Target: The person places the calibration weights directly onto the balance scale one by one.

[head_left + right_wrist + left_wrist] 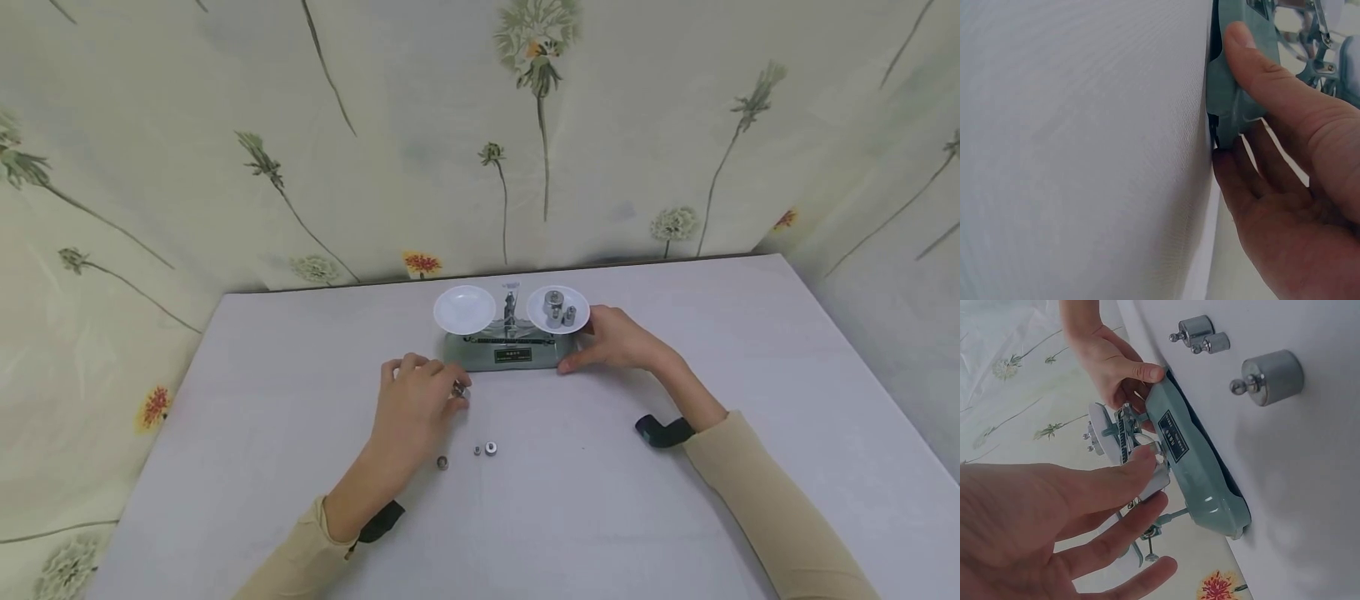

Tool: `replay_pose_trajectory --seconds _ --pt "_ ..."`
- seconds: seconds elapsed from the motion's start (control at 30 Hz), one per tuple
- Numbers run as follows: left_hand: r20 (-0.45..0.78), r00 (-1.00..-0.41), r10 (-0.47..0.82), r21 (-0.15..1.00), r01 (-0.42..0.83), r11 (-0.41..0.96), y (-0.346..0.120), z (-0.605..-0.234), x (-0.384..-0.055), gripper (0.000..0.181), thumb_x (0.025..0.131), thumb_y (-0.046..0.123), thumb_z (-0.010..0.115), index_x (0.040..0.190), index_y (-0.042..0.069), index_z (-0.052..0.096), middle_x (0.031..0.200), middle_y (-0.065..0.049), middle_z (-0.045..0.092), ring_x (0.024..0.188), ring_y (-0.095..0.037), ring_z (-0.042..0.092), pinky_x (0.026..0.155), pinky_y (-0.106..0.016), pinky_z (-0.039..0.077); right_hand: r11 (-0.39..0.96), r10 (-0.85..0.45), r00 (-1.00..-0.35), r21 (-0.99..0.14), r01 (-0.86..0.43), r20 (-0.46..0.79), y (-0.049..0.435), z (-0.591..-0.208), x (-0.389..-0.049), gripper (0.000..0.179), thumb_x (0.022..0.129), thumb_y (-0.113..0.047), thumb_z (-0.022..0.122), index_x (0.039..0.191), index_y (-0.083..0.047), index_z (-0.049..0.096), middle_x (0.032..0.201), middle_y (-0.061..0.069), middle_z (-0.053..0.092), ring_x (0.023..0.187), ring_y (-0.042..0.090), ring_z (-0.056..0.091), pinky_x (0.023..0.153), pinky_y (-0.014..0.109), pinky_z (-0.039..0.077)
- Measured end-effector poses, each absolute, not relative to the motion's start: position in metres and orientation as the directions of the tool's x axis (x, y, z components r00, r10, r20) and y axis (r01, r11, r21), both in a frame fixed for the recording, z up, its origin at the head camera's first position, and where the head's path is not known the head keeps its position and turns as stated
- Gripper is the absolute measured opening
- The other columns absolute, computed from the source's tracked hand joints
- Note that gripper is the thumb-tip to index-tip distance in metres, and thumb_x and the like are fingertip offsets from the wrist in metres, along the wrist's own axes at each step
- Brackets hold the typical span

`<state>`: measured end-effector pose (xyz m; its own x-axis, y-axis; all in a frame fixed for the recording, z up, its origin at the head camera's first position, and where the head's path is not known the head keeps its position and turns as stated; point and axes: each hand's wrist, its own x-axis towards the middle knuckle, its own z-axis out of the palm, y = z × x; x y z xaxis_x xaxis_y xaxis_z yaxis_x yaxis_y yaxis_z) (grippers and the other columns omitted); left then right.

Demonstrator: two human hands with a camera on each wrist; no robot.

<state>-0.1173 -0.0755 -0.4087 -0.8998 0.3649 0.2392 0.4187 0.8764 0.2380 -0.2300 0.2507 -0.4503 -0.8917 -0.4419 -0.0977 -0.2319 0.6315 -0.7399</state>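
The glossy teal balance (pixel 510 338) has white pans (pixel 465 310) and a dark label (pixel 513 355).

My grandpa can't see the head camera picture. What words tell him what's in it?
A person's left hand pinches a metal weight before a green balance scale, while the right hand grips its right end. Several weights sit in its right pan; three loose weights lie on the pale table.

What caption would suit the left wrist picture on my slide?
The left hand pinches a metal weight near a balance scale gripped by the right hand; three more weights stand nearby.
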Motion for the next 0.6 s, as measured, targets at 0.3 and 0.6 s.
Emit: replay_pose_trajectory --seconds 0.3,0.6 --pt "0.293 -0.894 0.339 0.246 0.413 0.877 -0.074 -0.397 -0.122 0.024 0.085 0.023 0.092 0.105 0.02 0.078 0.102 -0.004 0.083 0.116 -0.036 0.07 0.107 -0.06 0.049 0.636 -0.442 -0.893 -0.733 -0.241 -0.089 0.252 -0.45 -0.231 0.087 0.074 -0.022 0.101 0.147 -0.003 0.059 0.146 0.018 0.069 0.14 0.042 0.063 0.12 0.058 0.048" --pt "0.346 -0.88 0.327 0.279 0.429 0.859 -0.071 -0.398 -0.123 0.023 0.087 0.027 0.089 0.107 0.021 0.078 0.105 -0.003 0.084 0.117 -0.034 0.069 0.105 -0.059 0.05 0.628 -0.444 -0.892 -0.74 -0.24 -0.088 0.254 -0.453 -0.232 0.087 0.074 -0.021 0.101 0.148 -0.003 0.059 0.146 0.018 0.068 0.14 0.042 0.063 0.119 0.058 0.049"
